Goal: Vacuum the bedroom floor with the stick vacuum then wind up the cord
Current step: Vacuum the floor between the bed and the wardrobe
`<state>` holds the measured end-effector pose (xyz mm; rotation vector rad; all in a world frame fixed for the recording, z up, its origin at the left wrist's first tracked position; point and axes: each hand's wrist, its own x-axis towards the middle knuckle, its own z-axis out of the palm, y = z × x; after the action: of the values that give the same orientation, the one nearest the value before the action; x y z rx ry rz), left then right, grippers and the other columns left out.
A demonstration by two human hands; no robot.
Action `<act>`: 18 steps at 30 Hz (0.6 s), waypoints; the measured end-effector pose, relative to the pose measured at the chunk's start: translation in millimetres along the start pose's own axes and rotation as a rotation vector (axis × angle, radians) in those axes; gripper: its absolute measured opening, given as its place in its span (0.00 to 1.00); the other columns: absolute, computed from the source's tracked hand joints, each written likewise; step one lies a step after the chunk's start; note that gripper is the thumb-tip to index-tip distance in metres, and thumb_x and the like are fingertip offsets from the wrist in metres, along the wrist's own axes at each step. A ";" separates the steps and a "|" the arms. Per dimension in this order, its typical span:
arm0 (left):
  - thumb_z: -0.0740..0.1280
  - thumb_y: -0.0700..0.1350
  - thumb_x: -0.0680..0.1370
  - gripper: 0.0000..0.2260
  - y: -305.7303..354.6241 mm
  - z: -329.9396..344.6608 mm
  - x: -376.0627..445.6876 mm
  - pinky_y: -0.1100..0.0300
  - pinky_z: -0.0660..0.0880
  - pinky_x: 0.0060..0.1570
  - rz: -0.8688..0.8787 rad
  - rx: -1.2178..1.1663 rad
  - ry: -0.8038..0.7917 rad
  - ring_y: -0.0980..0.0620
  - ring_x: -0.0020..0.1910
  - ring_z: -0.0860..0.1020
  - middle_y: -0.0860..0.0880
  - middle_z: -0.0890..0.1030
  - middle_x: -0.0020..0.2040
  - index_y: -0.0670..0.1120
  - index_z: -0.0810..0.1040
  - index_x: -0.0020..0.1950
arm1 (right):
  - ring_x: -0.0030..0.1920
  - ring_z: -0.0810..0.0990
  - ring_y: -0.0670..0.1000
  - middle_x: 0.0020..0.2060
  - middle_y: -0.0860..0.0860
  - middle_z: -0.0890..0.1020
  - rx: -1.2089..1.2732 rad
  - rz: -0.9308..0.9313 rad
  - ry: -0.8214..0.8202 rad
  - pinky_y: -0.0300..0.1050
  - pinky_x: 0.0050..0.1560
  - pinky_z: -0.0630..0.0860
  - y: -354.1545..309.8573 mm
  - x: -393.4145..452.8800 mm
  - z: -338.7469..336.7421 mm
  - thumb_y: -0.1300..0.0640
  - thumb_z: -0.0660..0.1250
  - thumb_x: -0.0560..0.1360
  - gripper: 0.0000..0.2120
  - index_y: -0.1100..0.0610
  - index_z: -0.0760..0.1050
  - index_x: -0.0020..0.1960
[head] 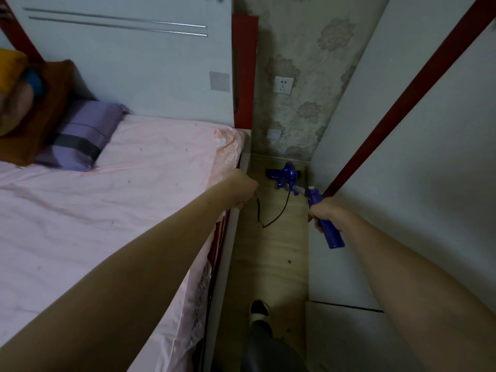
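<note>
A blue stick vacuum (285, 175) stands in the narrow strip of wooden floor (271, 253) between the bed and the wardrobe, its head close to the far wall. My right hand (326, 213) grips the blue handle (331, 232), whose end sticks out toward me. My left hand (243, 190) is stretched out over the bed's edge and holds the black cord (271, 220), which hangs in a loop down to the floor and runs to the vacuum body.
A bed with a pink sheet (107, 210) and a purple pillow (83, 135) fills the left. White wardrobe doors (416, 183) close in the right. Two wall sockets (283, 85) sit on the patterned far wall. My foot in a slipper (259, 310) stands in the aisle.
</note>
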<state>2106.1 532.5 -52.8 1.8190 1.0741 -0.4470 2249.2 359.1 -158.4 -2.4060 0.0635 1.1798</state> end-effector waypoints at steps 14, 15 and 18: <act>0.61 0.40 0.80 0.08 -48.7 5.8 -69.2 0.63 0.66 0.23 0.123 0.014 -0.005 0.52 0.26 0.67 0.45 0.72 0.34 0.39 0.78 0.47 | 0.32 0.78 0.51 0.33 0.55 0.79 0.326 0.099 -0.128 0.43 0.35 0.78 39.7 -145.5 55.3 0.67 0.68 0.71 0.09 0.63 0.73 0.51; 0.62 0.40 0.80 0.07 -48.8 6.5 -72.3 0.63 0.66 0.24 0.126 0.018 -0.005 0.52 0.26 0.67 0.45 0.72 0.33 0.39 0.78 0.46 | 0.34 0.78 0.51 0.36 0.56 0.79 0.393 0.100 -0.123 0.44 0.40 0.79 41.4 -147.5 64.4 0.66 0.68 0.71 0.11 0.63 0.74 0.53; 0.61 0.40 0.80 0.08 -47.0 7.8 -79.5 0.62 0.66 0.26 0.146 0.041 -0.015 0.51 0.26 0.67 0.44 0.71 0.32 0.39 0.78 0.48 | 0.36 0.78 0.52 0.39 0.56 0.79 0.551 0.104 -0.109 0.46 0.44 0.79 43.5 -149.5 89.3 0.65 0.69 0.72 0.15 0.63 0.73 0.57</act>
<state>2024.8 495.7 -27.6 1.9123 0.9201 -0.3973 2078.5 334.4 -108.6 -1.8710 0.4262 1.1537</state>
